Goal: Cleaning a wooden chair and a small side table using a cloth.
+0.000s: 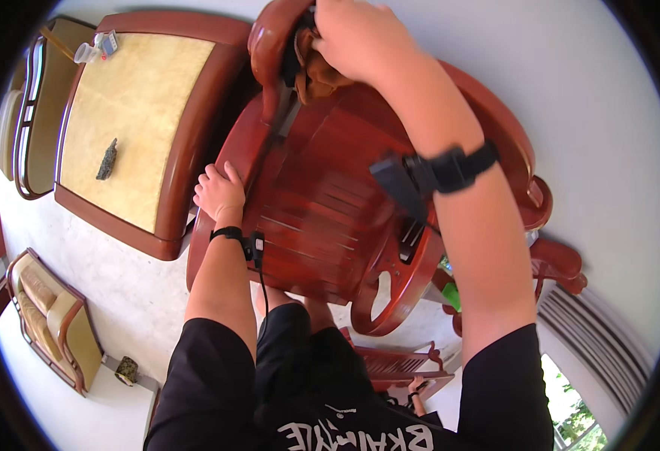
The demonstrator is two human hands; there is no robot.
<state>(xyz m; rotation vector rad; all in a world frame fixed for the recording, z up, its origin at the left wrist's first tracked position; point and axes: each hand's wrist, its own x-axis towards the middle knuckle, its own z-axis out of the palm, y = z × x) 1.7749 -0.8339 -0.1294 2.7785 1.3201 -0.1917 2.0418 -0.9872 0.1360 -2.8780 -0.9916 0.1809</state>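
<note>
My left hand [220,191] rests with spread fingers on the front edge of a red wooden bench [318,186] with a slatted seat. At the top of the view, my right hand [352,39] is at the bench's far armrest [270,45], touching a brown and black item [316,73], perhaps a bag; the fingertips are partly hidden, so its grip cannot be told. That item lies between the armrest and the seat. Each wrist wears a black strap with a small device.
Left of the bench stands a low wooden table [132,129] with a dark object [107,159] and a plastic cup [86,53]. An armchair [53,321] stands at lower left. Behind, another person's hand [416,385] touches red wooden furniture [397,363]. A pale wall [578,113] rises right.
</note>
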